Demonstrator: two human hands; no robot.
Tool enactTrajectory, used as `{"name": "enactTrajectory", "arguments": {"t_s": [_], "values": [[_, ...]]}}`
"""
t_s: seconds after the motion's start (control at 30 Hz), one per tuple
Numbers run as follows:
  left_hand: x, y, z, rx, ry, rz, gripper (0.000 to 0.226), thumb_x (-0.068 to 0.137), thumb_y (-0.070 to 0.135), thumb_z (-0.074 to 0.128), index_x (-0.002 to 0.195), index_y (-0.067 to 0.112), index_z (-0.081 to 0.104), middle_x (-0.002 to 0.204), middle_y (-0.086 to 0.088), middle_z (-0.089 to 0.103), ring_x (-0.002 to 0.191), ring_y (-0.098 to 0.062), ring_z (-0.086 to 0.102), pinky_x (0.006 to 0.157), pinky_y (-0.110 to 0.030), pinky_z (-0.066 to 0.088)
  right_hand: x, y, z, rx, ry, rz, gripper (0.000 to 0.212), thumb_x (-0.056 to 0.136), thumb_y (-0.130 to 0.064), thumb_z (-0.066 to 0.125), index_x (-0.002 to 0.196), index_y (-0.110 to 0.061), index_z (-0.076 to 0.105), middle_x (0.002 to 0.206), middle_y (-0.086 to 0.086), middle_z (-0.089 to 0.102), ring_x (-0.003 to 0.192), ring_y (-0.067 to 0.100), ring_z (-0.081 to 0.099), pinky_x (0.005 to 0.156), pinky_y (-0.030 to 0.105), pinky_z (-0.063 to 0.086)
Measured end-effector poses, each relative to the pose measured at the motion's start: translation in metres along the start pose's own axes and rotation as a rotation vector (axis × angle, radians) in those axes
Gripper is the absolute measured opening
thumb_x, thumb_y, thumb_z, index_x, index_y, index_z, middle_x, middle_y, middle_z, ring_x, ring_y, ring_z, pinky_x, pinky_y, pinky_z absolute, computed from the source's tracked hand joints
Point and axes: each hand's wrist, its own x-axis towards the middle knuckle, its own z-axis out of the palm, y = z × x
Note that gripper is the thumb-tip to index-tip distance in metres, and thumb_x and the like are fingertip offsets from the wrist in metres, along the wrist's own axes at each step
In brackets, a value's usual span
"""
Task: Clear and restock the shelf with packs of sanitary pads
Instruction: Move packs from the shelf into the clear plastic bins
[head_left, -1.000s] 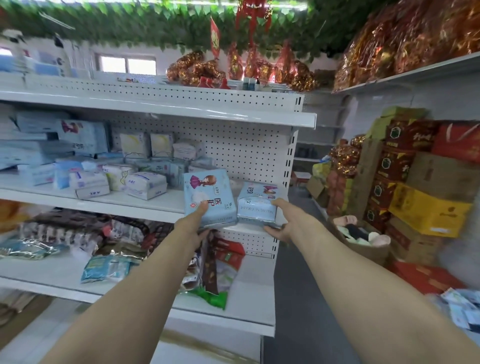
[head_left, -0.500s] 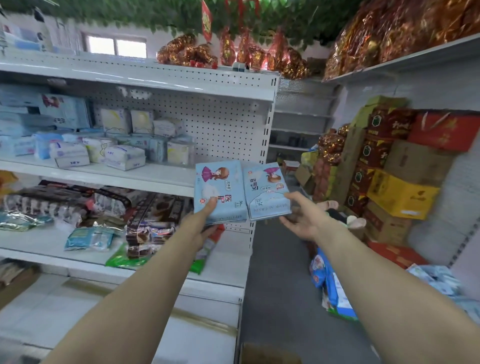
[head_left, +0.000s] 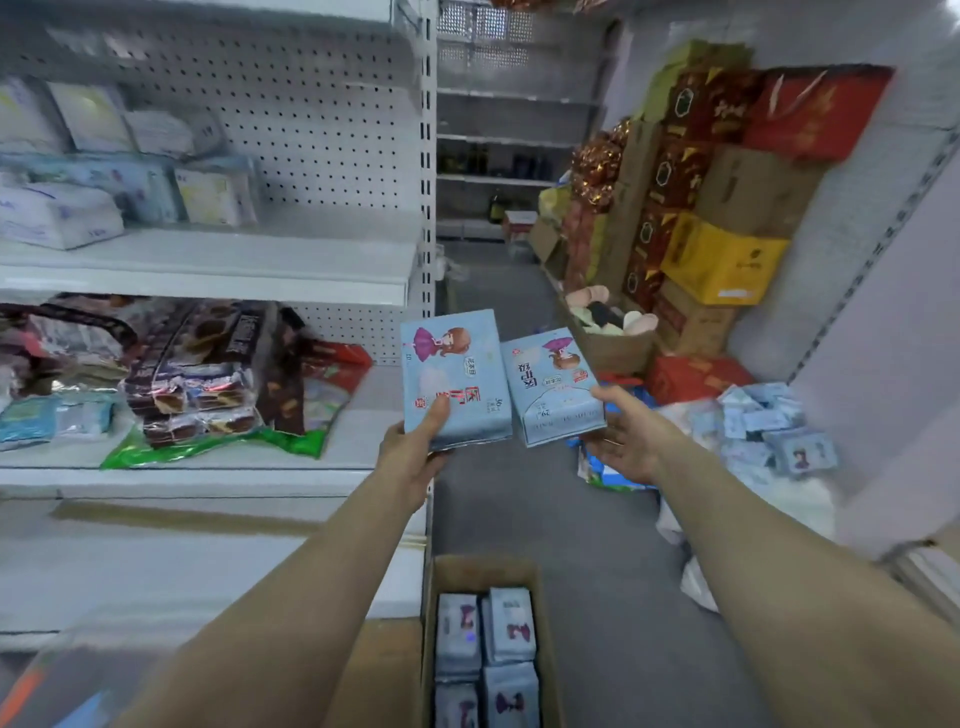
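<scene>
The left hand (head_left: 413, 460) had its grip clamped on a sanitary pad pack (head_left: 452, 364) at the lower edge, the right hand (head_left: 626, 444) on a second pack (head_left: 550, 384), both over the aisle floor (head_left: 519, 499). Light, squashy, slick-wrapped, I judged; best held broadly.

left pack (head_left: 454, 379): pale blue, upright, held aloft | right pack (head_left: 553, 387): same, tilted, alongside

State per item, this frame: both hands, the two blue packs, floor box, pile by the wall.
left hand: grips left pack, thumb on its face.
left pack: held upright in the air.
right hand: grips right pack, thumb on top.
right pack: held, tilted, beside left pack.
cardboard box: open, on floor, packs inside.
pack pile: loose on floor by wall.
</scene>
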Motion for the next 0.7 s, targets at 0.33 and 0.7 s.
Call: {"name": "enactTrajectory", "arguments": {"t_s": [0.33,0.7], "values": [[0.037,-0.108,-0.033,0.064,0.081,-0.319,0.041,0.085,0.027,0.078,0.115,0.006,0.060,0.108,-0.011,0.071,0.090,-0.021,0.070,0.057,-0.025,0.059,0.039,0.118,-0.033,0.071,0.145,0.187,0.012,0.092,-0.023,0.068,0.099,-0.013,0.068,0.082,0.003,0.070,0.080,0.014,0.061,0.072,0.023,0.048],[0.094,-0.249,-0.115,0.202,0.225,-0.590,0.058,0.074,0.034,0.084,0.122,0.012,0.062,0.114,-0.012,0.073,0.097,-0.027,0.072,0.061,-0.030,0.060,0.107,0.286,-0.051,0.143,0.238,0.452,0.026,0.091,-0.023,0.071,0.110,-0.005,0.070,0.095,0.010,0.078,0.080,0.016,0.073,0.057,0.022,0.054]]}}
